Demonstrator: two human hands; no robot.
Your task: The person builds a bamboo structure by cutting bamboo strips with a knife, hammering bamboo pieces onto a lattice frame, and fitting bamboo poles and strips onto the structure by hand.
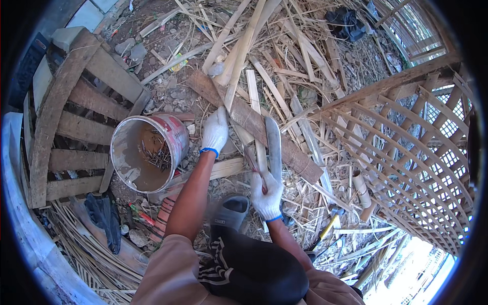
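Nearest me, the white-gloved right hand (267, 197) is curled firmly around a broad-bladed knife (275, 145), covering its grip; what the thin dark piece (250, 158) beside the blade is, I can't make out. Farther out, the gloved left hand (215, 131) is closed at the lower end of a bamboo strip (242, 63), fingertips hidden. The strip crosses a brown plank (251, 122), its far end running out of view.

My left hand (215, 130) and right hand (267, 195) wear matt knitted cloth. The strip (242, 58) is smooth wood, the blade (275, 147) faintly glossy metal, the plank (245, 120) rough wood; left, the bucket (176, 134) is smeared plastic; right, the lattice (406, 133) matt wood.
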